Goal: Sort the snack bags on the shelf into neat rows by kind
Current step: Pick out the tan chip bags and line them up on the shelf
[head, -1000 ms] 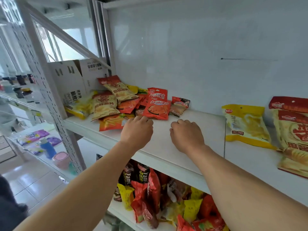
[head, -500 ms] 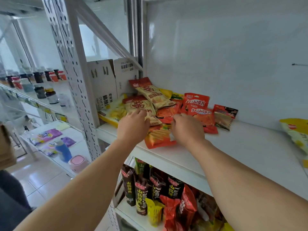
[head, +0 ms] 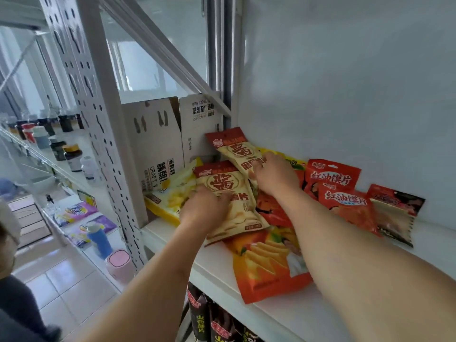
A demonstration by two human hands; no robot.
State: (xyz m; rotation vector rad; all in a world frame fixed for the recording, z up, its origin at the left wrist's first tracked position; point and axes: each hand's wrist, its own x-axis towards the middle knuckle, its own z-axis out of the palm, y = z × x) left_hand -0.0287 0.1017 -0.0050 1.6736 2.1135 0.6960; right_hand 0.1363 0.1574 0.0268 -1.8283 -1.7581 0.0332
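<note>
We look down from a head camera at a white shelf (head: 308,314) where our two bare arms reach into a loose pile of snack bags at the left end. Our left hand (head: 203,208) lies on the near cream bag (head: 229,191), fingers curled over its left edge, gripping it. Our right hand (head: 274,176) rests on the far cream bag (head: 237,149), fingertips pressed on its lower part; we cannot tell whether it grips or only presses. The two cream bags overlap, the far one leaning toward the back corner. A yellow bag (head: 170,196) lies just left of them, partly under the near one. An orange bag (head: 269,265) lies flat at the shelf's front edge, partly beneath our right forearm. Two red bags (head: 333,176) overlap to the right near the back wall, with a dark red bag (head: 394,213) beside them. A white carton (head: 155,144) stands behind the pile. Dark bags (head: 204,317) stand on the shelf below.
</note>
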